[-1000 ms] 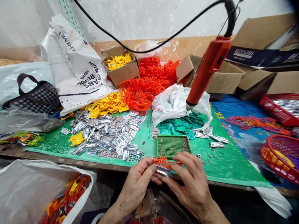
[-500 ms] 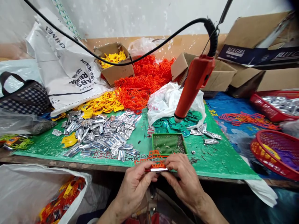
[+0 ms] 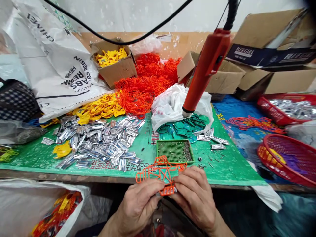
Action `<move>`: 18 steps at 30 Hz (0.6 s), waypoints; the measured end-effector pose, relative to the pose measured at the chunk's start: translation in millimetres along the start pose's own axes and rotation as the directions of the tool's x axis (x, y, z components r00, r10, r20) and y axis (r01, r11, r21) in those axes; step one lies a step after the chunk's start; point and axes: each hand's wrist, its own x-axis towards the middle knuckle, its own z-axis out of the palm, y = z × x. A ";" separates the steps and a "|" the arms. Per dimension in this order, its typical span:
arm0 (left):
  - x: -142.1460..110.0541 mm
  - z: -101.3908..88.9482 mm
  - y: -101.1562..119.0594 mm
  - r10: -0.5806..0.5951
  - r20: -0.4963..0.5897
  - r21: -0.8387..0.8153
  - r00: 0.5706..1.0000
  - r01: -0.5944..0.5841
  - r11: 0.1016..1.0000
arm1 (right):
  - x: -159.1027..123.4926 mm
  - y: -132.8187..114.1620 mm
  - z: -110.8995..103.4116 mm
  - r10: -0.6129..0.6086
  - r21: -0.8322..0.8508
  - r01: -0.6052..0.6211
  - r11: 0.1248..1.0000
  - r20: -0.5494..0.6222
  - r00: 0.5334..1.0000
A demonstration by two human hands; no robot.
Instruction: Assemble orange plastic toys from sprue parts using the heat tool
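Note:
My left hand [image 3: 139, 202] and my right hand [image 3: 196, 196] pinch an orange plastic frame [image 3: 161, 171] between them, at the table's front edge. A sliver of silver metal shows at the frame's lower end, between my fingertips; how it sits there is partly hidden. Just beyond the frame lies a green mesh tray [image 3: 172, 141] with small dark screws in it. A red electric screwdriver [image 3: 207, 69] hangs tip-down above, apart from both hands.
Silver metal clips [image 3: 101, 141] lie heaped at left, below yellow plastic parts [image 3: 98, 107]. Behind are tangled orange frames [image 3: 145, 85]. Green pieces [image 3: 184, 128] spill from a white bag [image 3: 170, 105]. Red baskets [image 3: 265, 154] stand right; an open sack [image 3: 81, 210] is lower left.
The orange frame has tilted up, so more of its lattice shows, and the metal is now mostly covered. My hands have dropped slightly. The whole view has shifted a little.

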 end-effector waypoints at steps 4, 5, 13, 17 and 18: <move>0.3 -0.9 -1.7 0.039 0.018 -0.007 0.999 -0.039 0.999 | -1.7 0.4 -1.3 -0.001 0.005 0.001 1.000 0.000 1.000; -0.1 -0.9 -2.3 0.049 0.024 -0.008 0.999 -0.049 0.999 | -2.5 0.8 -1.5 -0.002 0.006 0.002 1.000 -0.001 1.000; -5.2 1.0 -5.4 0.042 0.128 -0.031 0.991 -0.038 0.999 | -6.2 4.9 -0.6 0.024 0.013 -0.024 1.000 0.031 0.999; -5.3 5.1 -4.3 -0.009 0.136 -0.031 0.991 0.013 0.999 | -7.9 4.6 3.3 0.059 0.023 -0.061 0.998 0.076 0.995; -5.7 6.3 -3.7 -0.017 0.122 -0.020 0.992 0.020 1.000 | -8.6 4.3 4.1 0.063 0.021 -0.065 0.998 0.070 0.996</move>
